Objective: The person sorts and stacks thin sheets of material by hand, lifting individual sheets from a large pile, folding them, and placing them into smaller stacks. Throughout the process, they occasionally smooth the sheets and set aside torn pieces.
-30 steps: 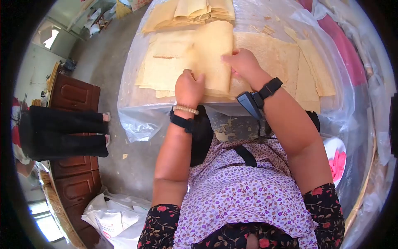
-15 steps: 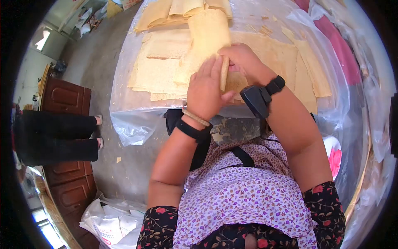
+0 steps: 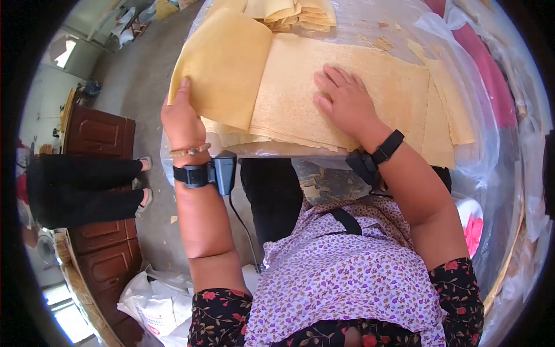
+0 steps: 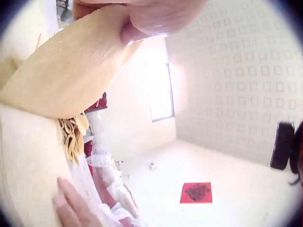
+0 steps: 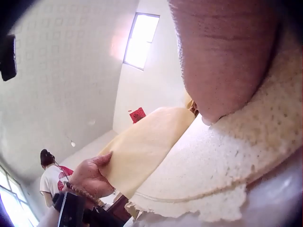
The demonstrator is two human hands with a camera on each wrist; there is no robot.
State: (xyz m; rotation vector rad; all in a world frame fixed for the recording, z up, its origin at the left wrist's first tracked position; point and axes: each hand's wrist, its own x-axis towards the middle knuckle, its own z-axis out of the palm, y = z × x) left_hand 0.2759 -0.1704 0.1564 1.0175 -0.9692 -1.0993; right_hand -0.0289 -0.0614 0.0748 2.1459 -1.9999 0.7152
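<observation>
My left hand (image 3: pixel 184 122) pinches the left edge of a thin, tan flatbread sheet (image 3: pixel 224 69), thumb on top. The sheet is lifted and bowed at that side, and it meets the stack along a crease in the middle. On the stack of flatbread sheets (image 3: pixel 289 87), my right hand (image 3: pixel 348 104) rests palm down with fingers spread. From the right wrist, the stack shows a browned, flecked surface and a ragged edge, with the raised sheet (image 5: pixel 147 146) beyond. The left wrist view shows my thumb (image 4: pixel 135 33) against the sheet.
Folded flatbreads (image 3: pixel 300 14) lie at the table's far side, with loose scraps (image 3: pixel 376 43) nearby. Clear plastic (image 3: pixel 483 136) covers the table. A person in black trousers (image 3: pixel 87 188) stands left by wooden cabinets (image 3: pixel 98 141). A white sack (image 3: pixel 153 306) sits on the floor.
The folded piece between my hands was rolled or creased, then left behind. My left hand has moved left, drawing up a sheet's edge; my right hand has flattened onto the stack.
</observation>
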